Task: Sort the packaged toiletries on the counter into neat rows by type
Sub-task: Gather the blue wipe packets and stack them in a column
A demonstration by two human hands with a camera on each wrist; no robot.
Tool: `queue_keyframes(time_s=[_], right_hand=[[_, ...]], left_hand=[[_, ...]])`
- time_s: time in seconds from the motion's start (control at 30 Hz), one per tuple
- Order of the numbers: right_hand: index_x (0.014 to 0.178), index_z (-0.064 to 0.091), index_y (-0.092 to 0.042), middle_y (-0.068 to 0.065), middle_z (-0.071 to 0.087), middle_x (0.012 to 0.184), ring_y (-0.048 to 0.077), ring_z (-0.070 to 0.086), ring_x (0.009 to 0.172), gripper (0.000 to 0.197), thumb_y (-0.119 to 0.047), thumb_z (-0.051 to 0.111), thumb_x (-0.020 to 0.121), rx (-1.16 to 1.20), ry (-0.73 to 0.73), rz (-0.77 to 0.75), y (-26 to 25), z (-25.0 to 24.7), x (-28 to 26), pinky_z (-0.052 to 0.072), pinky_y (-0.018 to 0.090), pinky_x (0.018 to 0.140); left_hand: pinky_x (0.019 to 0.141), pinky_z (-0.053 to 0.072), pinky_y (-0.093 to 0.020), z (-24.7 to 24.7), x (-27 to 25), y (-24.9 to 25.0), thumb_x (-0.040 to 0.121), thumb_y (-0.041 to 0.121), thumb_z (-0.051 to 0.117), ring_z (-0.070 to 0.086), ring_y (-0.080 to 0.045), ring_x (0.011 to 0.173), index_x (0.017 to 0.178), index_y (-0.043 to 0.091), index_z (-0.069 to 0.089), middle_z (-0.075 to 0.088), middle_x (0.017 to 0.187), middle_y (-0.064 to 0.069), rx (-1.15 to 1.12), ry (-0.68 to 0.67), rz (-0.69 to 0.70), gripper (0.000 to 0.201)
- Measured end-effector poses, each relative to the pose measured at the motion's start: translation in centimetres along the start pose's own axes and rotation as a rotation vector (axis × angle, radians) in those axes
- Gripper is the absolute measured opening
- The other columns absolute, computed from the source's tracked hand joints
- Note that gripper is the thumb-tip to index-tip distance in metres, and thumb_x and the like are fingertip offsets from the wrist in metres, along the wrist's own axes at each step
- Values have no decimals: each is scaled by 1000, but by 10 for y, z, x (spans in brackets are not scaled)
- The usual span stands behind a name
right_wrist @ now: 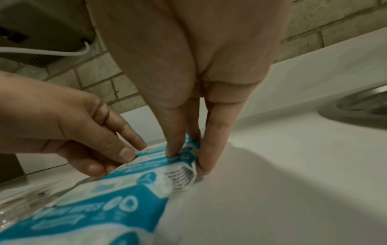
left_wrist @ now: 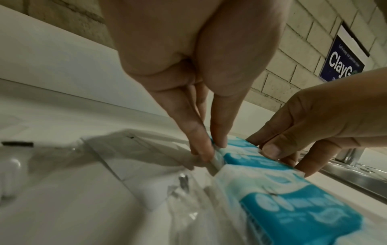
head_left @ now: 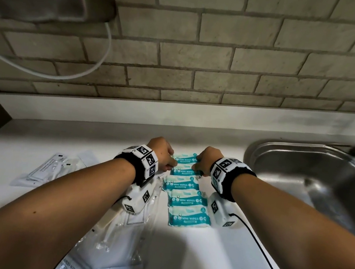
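White counter (head_left: 257, 263), brick wall behind, steel sink (head_left: 300, 167) out at 2 o'clock. A column of teal wipes packs (head_left: 188, 198) is being squared up; the two far packs at 12 o'clock are under adjustment. The left hand (head_left: 161, 154) is pinched on a pack's left edge, thumb against fingers (left_wrist: 201, 142). The right hand (head_left: 207, 160) is clamped on the right edge, fingers (right_wrist: 211, 149) nearly straight. Clear sachets (head_left: 45, 169) at 9 o'clock are judged still unsorted; a release and a reach there seem called for next.
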State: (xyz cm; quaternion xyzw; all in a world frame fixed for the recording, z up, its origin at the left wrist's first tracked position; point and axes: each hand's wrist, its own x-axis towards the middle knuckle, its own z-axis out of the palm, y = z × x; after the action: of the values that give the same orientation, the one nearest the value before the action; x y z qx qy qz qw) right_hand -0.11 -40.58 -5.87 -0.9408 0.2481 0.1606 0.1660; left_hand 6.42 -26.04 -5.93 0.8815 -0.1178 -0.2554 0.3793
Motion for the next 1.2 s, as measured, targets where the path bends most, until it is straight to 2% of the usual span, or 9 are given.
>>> queue_keyframes(time_s=[0.3,0.37,0.43,0.47,0.57,0.7,0.87,1.03,1.2], right_hand=[[122,61,-2,11,70,112,24,67,101,47,-36,64,89,81,1,-21,3,2,-7,54,32,90],[114,63,-3,11,70,106,25,67,96,41,-37,63,90,93,-5,-25,5,0,-13,56,31,81],[95,65,-8,9,68,88,24,64,81,31,-38,62,89,63,-27,-26,7,-3,-23,52,27,65],[91,66,-7,7,66,79,23,62,75,31,-38,64,88,59,-44,-21,9,-4,-29,53,27,64],[103,69,-3,9,69,81,22,65,63,38,-35,70,83,138,-126,-2,11,-3,-47,59,34,78],[97,66,-6,10,72,87,22,71,64,43,-35,82,71,168,-167,-3,11,1,-68,60,37,77],[69,60,-8,6,64,59,17,63,50,29,-23,84,71,207,-160,27,15,11,-80,58,26,59],[69,59,-7,6,65,60,18,64,53,28,-18,84,72,262,-132,42,13,14,-85,61,31,69],[70,59,-8,6,68,66,24,71,70,29,-20,85,71,257,-117,38,13,15,-83,60,38,79]], left_hand=[[55,55,-29,-3,-13,0,83,7,75,66,-24,59,106,5,64,73,82,-21,-35,32,1,26],[56,55,-31,-8,-21,0,86,7,71,63,-25,58,99,0,66,73,80,-22,5,59,19,15],[53,55,-29,-15,-30,-2,87,8,70,64,-21,55,90,-1,67,74,77,-18,48,50,31,10],[49,54,-26,-18,-35,-3,86,11,72,64,-19,54,86,2,68,74,76,-15,78,25,30,10],[50,54,-27,-18,-50,-7,80,15,78,62,-19,50,79,6,72,74,69,-10,169,-72,13,11],[43,46,-18,-6,-59,-10,78,9,79,58,-12,43,84,6,73,73,67,-9,228,-56,53,9],[63,57,-26,-1,-59,-13,74,7,81,66,-17,57,85,6,75,75,75,-10,245,-18,107,13],[69,62,-30,4,-57,-14,72,3,82,74,-24,71,85,5,74,75,78,-11,189,-1,130,15],[66,62,-29,6,-54,-13,71,3,83,74,-22,69,86,5,73,75,81,-9,190,1,137,18]])
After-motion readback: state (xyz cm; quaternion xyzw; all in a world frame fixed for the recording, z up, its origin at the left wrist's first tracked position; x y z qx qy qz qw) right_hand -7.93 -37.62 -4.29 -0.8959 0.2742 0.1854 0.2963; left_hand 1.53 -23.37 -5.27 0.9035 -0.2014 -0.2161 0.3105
